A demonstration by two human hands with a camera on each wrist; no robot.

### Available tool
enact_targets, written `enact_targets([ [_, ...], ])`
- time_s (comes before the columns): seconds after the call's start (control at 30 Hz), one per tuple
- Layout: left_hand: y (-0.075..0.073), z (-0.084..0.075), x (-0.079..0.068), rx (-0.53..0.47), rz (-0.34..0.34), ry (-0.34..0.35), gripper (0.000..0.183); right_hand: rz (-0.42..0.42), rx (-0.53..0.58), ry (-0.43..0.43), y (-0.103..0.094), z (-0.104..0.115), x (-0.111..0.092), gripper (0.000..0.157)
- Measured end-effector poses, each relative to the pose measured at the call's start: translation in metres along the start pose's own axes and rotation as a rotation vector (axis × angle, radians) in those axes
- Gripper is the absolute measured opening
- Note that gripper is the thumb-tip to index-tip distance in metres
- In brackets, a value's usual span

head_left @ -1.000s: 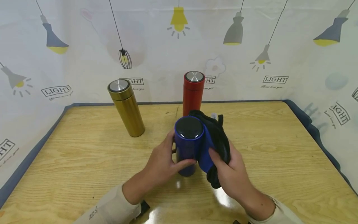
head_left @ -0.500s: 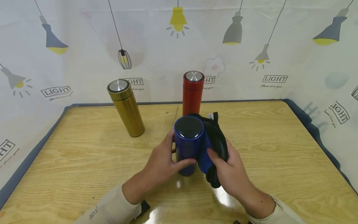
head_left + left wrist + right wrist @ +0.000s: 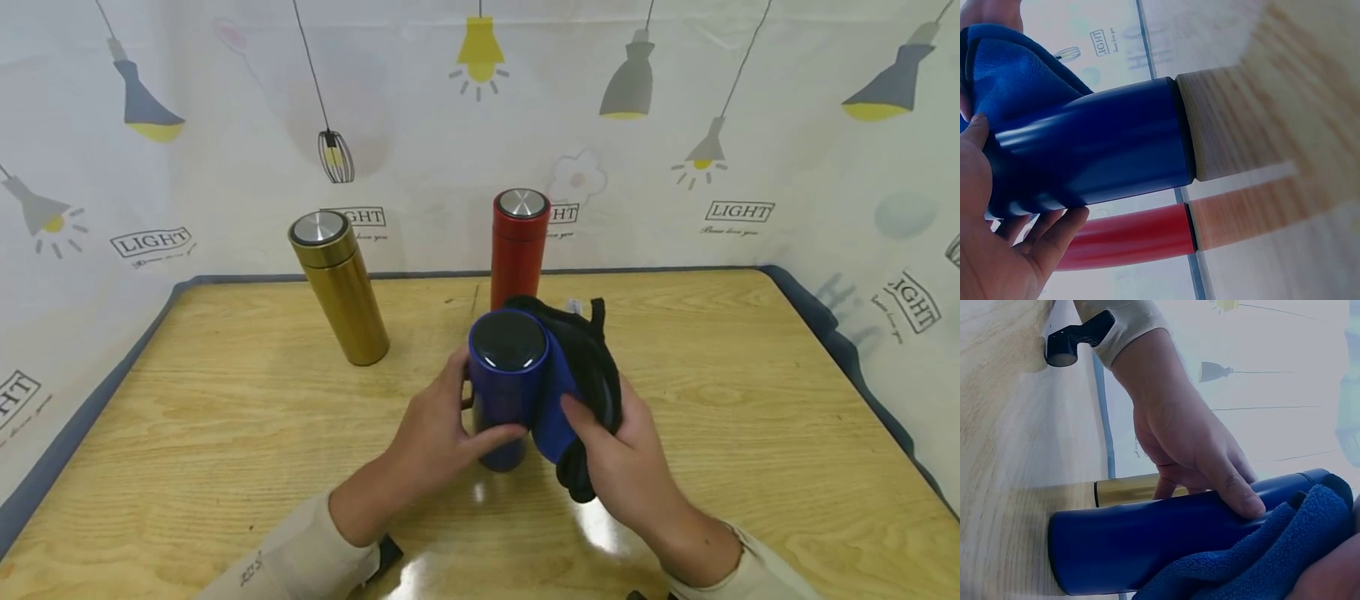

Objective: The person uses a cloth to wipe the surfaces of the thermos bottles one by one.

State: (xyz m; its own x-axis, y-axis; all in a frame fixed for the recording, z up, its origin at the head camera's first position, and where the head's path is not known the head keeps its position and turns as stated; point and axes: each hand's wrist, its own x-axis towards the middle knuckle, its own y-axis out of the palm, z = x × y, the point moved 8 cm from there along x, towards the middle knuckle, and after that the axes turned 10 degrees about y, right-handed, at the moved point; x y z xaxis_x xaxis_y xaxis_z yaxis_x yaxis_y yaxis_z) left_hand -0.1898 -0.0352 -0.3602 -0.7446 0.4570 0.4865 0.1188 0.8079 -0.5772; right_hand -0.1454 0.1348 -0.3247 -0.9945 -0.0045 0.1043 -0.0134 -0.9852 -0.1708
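In the head view a blue thermos bottle (image 3: 501,400) with a dark glossy top stands upright on the table. My left hand (image 3: 427,433) grips it from the left, thumb across its front. On its right side, my right hand (image 3: 630,454) holds a folded cloth (image 3: 551,417), fleecy blue on one face and black on the other, with a black loop and a white tag. The blue fleece (image 3: 1022,75) lies against the bottle's side in the left wrist view. Fingers curl under the bottle there. Most of the right hand is out of frame in the right wrist view.
A gold thermos bottle (image 3: 345,292) stands at the back left. Behind the cloth, a red thermos bottle (image 3: 517,250) has its lower part hidden. The wooden table (image 3: 225,433) ends at a white printed backdrop (image 3: 420,150). A dark wrist-worn device (image 3: 1072,344) sits at the left sleeve.
The cloth and right hand shifted slightly left and down, then came back right and up against the bottle's side. The left hand and the bottles have stayed in place.
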Motion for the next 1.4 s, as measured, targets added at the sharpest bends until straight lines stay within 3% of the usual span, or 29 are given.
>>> enact_targets([
  [0.5,0.0,0.0,-0.001,0.003,-0.009,0.006,0.099,0.207,0.017,0.086,0.021,-0.028,0.011,0.047],
  [0.67,-0.001,-0.001,0.0,-0.013,-0.014,0.0,0.098,0.17,-0.009,0.104,0.018,-0.028,0.01,0.049],
  [0.9,-0.003,0.001,0.0,-0.08,-0.02,-0.037,0.094,0.039,-0.035,0.135,0.007,-0.019,0.003,0.042],
  [1.07,-0.003,0.0,0.003,-0.087,-0.013,-0.03,0.093,-0.012,0.002,0.094,0.0,-0.009,0.0,0.038],
  [1.27,-0.004,0.0,0.003,-0.041,0.001,0.01,0.089,0.035,0.052,0.024,0.006,-0.007,0.0,0.042],
  [1.4,-0.004,-0.001,0.003,-0.018,-0.003,0.031,0.087,0.112,0.066,0.032,0.014,-0.015,0.004,0.046],
])
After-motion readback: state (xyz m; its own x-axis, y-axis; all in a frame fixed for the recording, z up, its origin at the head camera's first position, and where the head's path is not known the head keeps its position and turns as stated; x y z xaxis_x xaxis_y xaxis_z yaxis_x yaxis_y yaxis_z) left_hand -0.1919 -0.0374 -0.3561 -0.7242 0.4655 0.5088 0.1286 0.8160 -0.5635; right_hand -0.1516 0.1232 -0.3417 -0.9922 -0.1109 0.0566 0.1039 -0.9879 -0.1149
